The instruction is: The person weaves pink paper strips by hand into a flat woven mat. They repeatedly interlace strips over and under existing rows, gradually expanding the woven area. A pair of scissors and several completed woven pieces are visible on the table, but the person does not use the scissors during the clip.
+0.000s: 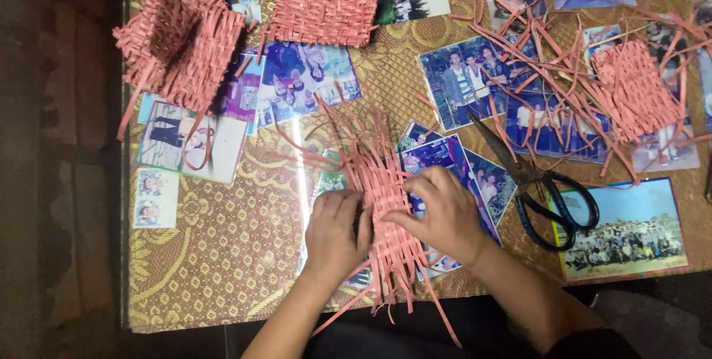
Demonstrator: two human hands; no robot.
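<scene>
Both hands, the left hand (335, 229) and right hand (445, 214), press fingers closed onto a partly woven pink strip mat (382, 203) at lower centre of the worktop (222, 255). Loose strip ends remain unwoven. A finished woven basket (178, 44) sits upper left; scissors (538, 196) lie right.

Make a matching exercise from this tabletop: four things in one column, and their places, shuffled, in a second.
Things:
1. scissors
2. woven basket
3. flat woven panel
4. half-woven mat

Places:
A. top middle, lying flat
B. under the left hand and right hand
C. right of the hands, blades open
D. top left corner, on its side

Pairs: 1-C, 2-D, 3-A, 4-B
</scene>
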